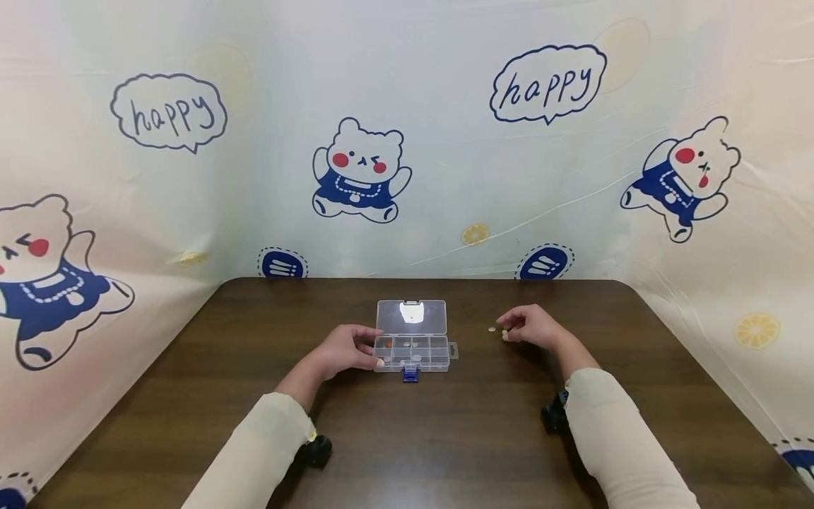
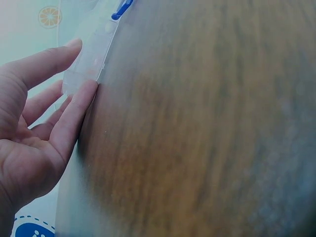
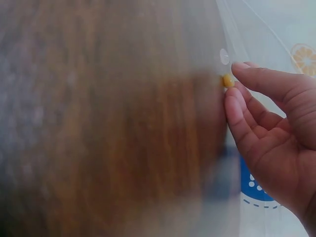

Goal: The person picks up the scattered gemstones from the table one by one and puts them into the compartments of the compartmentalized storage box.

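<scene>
A clear plastic compartment box point(image 1: 420, 352) lies on the table with its lid point(image 1: 432, 318) raised toward the back. Small whitish pieces and an orange-red piece point(image 1: 388, 344) sit inside. My left hand point(image 1: 343, 351) grips the box's left end between thumb and fingers; its fingertips also touch the box in the left wrist view. Off to the right, my right hand point(image 1: 531, 327) has its fingertips around a small shiny yellow piece point(image 3: 228, 80). One fingertip meets that piece, while a gap shows to the upper one. Beside it lies a small flat white piece point(image 3: 224, 57).
A blue latch point(image 1: 410, 375) projects from the box's front, and a clear hanging tab point(image 1: 453, 350) from its right end. The brown wooden table point(image 1: 407, 438) reaches back to a printed cloth point(image 1: 445, 177). A dark wrist device point(image 1: 555, 413) sits by the right sleeve.
</scene>
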Tool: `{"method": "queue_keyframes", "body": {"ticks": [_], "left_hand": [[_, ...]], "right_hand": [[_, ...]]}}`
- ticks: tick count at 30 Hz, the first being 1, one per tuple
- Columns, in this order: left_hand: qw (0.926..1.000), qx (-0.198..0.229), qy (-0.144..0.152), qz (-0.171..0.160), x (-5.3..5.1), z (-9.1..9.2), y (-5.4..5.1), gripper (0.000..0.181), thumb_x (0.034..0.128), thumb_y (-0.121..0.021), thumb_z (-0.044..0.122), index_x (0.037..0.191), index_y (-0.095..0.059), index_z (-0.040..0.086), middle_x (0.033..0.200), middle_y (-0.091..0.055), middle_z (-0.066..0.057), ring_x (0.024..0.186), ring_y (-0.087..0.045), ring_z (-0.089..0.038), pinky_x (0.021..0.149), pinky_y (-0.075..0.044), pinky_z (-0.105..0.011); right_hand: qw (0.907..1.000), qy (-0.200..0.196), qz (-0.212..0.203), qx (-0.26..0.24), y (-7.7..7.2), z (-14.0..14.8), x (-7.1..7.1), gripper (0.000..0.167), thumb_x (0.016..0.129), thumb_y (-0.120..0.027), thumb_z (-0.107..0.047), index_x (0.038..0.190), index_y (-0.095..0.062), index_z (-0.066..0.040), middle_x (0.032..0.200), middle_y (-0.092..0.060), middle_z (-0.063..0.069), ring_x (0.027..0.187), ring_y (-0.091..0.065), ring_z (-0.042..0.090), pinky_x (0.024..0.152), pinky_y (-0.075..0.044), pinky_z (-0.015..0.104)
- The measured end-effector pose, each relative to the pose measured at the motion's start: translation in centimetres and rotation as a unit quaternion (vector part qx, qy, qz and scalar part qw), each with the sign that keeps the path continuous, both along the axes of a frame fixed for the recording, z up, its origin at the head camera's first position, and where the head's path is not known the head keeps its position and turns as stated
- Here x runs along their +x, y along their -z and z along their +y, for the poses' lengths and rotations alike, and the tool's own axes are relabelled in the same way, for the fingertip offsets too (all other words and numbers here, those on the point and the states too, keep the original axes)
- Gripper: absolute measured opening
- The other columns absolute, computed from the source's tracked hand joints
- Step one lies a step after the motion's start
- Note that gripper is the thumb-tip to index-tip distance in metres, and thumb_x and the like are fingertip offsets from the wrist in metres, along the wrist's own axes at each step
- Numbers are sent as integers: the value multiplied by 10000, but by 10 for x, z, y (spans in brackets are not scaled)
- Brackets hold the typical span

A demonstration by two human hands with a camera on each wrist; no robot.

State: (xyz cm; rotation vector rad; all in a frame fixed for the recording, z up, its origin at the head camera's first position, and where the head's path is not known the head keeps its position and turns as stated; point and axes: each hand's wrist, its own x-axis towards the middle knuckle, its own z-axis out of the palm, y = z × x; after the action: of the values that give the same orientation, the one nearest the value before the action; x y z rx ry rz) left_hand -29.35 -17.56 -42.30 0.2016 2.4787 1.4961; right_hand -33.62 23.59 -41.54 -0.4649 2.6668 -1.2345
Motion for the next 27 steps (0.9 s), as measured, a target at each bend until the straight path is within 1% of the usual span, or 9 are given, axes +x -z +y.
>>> {"method": "queue_keyframes", "body": {"ticks": [5,10,19,22,27], "left_hand": [[9999,16,-16,-122,-2,0,0,617,688,-885,81,1258,-651,100,1126,-627,-97,931,-596,-237,761,-577,-331],[10000,-5,-10,-83,-3,-1,1,620,689,-886,89,1262,-649,102,1147,-621,-96,931,-597,-240,761,-577,-331],[10000,-69,10,-32,-3,1,-3,610,700,-884,113,1263,-649,114,1153,-615,-89,942,-596,-237,780,-573,-328],[10000,-60,-14,-68,-3,1,-3,611,700,-882,102,1265,-649,115,1169,-617,-85,936,-600,-230,776,-574,-331],[10000,-53,-1,-57,-1,0,-2,616,700,-881,91,1269,-645,105,1179,-616,-88,931,-602,-223,768,-576,-338]], "right_hand": [[10000,-76,39,14,4,-2,-4,256,832,-726,30,1087,-697,44,945,-682,116,840,-574,199,724,-526,284],[10000,-51,54,1,5,-3,-6,240,817,-726,52,1055,-705,51,891,-676,96,801,-570,189,685,-518,277],[10000,36,-6,-39,5,-1,-7,240,815,-726,57,1054,-706,56,871,-670,98,776,-565,160,659,-505,254],[10000,-30,17,25,5,-1,-8,233,821,-727,43,1053,-709,53,870,-673,89,775,-561,157,660,-503,258],[9998,-1,50,200,4,-3,-8,189,829,-729,21,1017,-727,38,835,-672,58,730,-547,147,633,-491,271]]}}
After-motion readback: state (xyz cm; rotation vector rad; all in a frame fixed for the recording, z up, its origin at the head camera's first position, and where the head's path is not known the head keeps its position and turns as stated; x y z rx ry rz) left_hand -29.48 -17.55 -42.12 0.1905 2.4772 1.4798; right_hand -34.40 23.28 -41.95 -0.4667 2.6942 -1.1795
